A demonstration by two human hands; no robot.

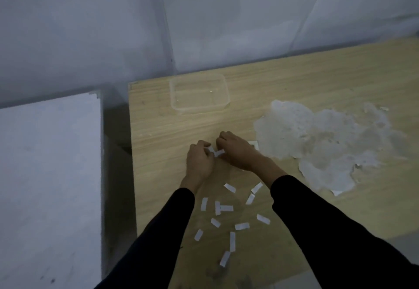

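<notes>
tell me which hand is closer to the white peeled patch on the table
Right. The right hand sits just left of the peeled patch; the left hand is farther left again.

Hands: two, my left hand and my right hand
Held strips: two, in my fingers
Loose strips: twelve, near me
Clear container: one, far
Peeled patch: one, right

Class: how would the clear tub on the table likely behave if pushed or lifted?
The tub looks thin-walled and empty, so probably light. Low and wide, it should slide rather than tip. Its walls may flex when squeezed.
</notes>
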